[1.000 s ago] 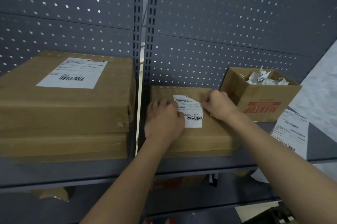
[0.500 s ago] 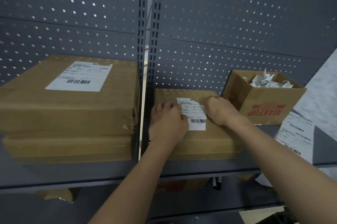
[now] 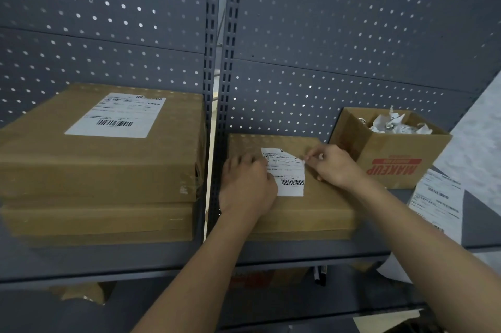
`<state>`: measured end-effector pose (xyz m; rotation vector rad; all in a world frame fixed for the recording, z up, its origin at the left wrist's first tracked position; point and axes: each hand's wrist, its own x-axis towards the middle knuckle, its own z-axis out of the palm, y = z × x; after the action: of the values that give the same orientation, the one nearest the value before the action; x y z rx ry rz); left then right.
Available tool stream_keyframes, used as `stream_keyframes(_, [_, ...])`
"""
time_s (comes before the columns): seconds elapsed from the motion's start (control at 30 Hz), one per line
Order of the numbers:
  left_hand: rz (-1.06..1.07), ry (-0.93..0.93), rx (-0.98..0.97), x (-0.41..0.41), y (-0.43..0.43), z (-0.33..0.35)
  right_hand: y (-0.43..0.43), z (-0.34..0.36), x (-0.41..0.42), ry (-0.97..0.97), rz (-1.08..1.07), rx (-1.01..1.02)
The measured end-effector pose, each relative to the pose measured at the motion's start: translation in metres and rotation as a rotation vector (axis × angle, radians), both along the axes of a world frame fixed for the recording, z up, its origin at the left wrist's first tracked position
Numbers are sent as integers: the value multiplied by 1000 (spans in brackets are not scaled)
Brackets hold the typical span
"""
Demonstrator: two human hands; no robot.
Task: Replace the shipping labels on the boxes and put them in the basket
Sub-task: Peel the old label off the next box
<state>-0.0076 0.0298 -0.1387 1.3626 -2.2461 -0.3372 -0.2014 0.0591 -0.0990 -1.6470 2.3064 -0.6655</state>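
Grey pegboard back wall point(image 3: 352, 21) with a slotted upright point(image 3: 217, 34) running down the middle, and a grey metal shelf point(image 3: 108, 259) below it. On the right sits an open carton point(image 3: 401, 167) with MAKEUP printed upside down and crumpled white paper point(image 3: 393, 124) inside. There's a torn bit of cardboard point(image 3: 81, 292) one level down.

Dim grey perforated panels point(image 3: 352, 21) flank a slotted upright post point(image 3: 217, 34), with a grey metal shelf point(image 3: 108, 265) below it and a pale wall point(image 3: 477, 143) to its far right.
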Motion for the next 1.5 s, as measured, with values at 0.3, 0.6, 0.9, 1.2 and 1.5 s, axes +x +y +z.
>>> stream_keyframes(0.3, [-2, 10, -8, 1, 2, 0, -3, -24, 15, 323, -22, -170])
stream_keyframes(0.6, [8, 12, -29, 0, 2, -2, 6, -25, 10, 66, 63, -326])
stream_keyframes(0.9, [12, 35, -18, 1, 5, 1, 14, -21, 20, -4, 65, -373])
stream_keyframes(1.2, [10, 25, -25, 0, 2, -2, 23, -17, 24, -134, 154, -520])
stream_keyframes(1.5, [-6, 31, 27, 3, 5, 4, 21, -19, 24, 183, 213, -168])
